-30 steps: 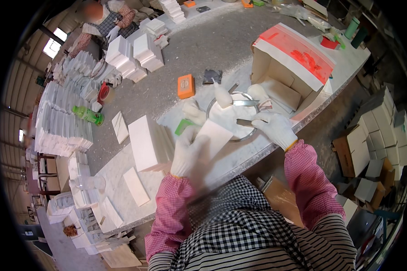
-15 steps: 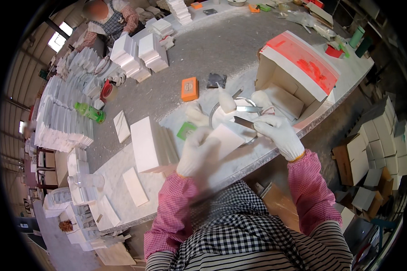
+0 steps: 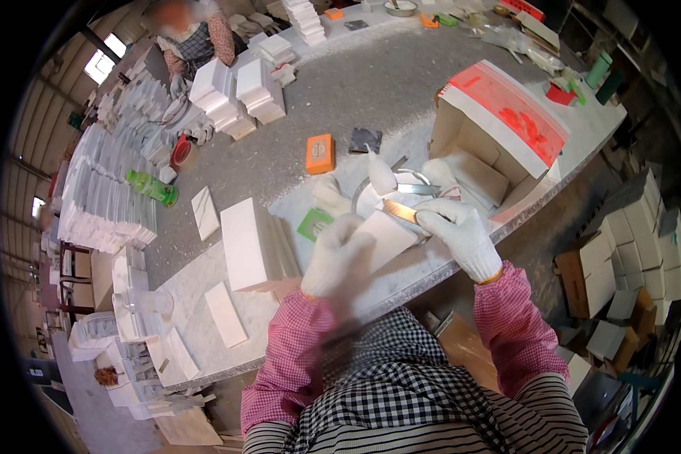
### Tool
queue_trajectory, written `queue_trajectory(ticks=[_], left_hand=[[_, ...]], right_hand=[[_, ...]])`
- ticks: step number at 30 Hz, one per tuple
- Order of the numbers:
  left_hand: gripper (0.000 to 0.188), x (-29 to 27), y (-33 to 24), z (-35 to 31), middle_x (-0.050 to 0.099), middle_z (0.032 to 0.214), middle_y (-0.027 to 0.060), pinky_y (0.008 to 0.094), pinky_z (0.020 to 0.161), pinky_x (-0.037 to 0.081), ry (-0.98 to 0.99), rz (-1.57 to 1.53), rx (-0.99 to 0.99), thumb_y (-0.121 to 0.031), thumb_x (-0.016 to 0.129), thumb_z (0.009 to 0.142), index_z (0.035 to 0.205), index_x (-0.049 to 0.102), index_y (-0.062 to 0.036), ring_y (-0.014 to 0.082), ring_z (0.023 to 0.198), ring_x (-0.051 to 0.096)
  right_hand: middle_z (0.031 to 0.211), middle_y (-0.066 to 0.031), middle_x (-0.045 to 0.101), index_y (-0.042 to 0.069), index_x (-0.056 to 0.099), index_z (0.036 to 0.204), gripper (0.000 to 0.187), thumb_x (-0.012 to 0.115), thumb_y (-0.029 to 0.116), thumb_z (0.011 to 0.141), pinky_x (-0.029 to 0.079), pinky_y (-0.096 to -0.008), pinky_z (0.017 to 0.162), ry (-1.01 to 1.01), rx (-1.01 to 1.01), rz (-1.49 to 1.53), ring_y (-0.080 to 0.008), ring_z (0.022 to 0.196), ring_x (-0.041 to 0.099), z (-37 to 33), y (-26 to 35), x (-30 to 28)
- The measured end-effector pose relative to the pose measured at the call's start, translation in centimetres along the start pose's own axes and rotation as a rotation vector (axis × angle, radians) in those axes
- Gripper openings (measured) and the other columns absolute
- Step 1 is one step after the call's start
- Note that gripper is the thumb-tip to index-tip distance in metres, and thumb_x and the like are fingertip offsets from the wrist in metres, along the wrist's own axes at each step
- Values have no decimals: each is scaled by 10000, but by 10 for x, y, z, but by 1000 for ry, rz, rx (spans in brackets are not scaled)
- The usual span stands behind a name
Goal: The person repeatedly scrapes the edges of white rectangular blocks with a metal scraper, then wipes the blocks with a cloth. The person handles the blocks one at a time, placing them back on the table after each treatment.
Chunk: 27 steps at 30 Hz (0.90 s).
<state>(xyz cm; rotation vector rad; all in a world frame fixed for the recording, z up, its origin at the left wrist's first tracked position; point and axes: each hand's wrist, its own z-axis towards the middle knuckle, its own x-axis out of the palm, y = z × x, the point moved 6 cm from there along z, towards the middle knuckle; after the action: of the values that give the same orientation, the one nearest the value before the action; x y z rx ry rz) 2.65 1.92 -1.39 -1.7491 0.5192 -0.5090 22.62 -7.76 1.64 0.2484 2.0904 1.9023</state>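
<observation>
My gloved left hand (image 3: 337,256) grips a white tile (image 3: 388,240) by its left end, thumb on top. In my gloved right hand (image 3: 462,231) is a putty knife (image 3: 401,212), its shiny blade lying close over the tile's upper edge; whether it touches I cannot tell. Just beyond stands a metal bowl (image 3: 363,198) of white material, with a second blade (image 3: 418,189) across its rim and a white squeeze bottle (image 3: 382,174) in front of it. A green block (image 3: 314,225) and a crumpled white glove (image 3: 329,195) lie beside my left hand.
A stack of white tiles (image 3: 251,246) stands left of my left hand. An open cardboard box (image 3: 499,121) sits at the right, near the table edge (image 3: 431,274). Farther off are an orange box (image 3: 320,153), a green bottle (image 3: 152,188) and a co-worker (image 3: 197,41) behind more stacks.
The putty knife has turned and come down nearer the tile; its blade now catches the light. My right hand has shifted slightly left and down. The left hand still grips the tile.
</observation>
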Motion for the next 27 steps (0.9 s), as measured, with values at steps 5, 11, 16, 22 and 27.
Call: queue_trajectory(ticks=[5,11,16,22,27], left_hand=[[148,2,-8,-4,637,848,3,251,632,446,-21,64,18,-134,641,922,974,649,4,76,745,556],[195,-3,0,-2,694,959,17,231,751,499,13,73,-25,-125,676,964,1101,661,13,78,845,618],[192,-4,2,0,693,953,18,230,751,497,12,98,-24,-124,675,962,1096,661,13,77,841,616],[172,-4,0,0,682,927,7,224,729,483,16,94,-37,-122,674,959,1076,661,3,70,816,604],[157,-4,2,1,669,908,-5,217,708,472,25,62,-24,-116,674,955,1063,659,-4,63,794,593]], right_hand=[[983,-30,737,-28,737,1199,293,673,133,962,519,-239,786,18,20,-34,-69,865,621,0,-1,0],[1019,-43,748,-7,731,1244,311,651,120,972,519,-238,819,-10,-19,-80,-68,906,620,-1,8,0],[1082,-46,765,10,736,1252,309,652,125,978,523,-245,849,11,-20,-111,-73,928,622,-3,17,0],[1026,-81,774,-22,752,1156,290,689,172,950,533,-284,858,-48,-74,-99,-119,923,661,-4,18,0],[1021,-78,778,-15,754,1156,290,689,178,950,534,-284,859,-45,-78,-129,-119,917,665,-3,17,0]])
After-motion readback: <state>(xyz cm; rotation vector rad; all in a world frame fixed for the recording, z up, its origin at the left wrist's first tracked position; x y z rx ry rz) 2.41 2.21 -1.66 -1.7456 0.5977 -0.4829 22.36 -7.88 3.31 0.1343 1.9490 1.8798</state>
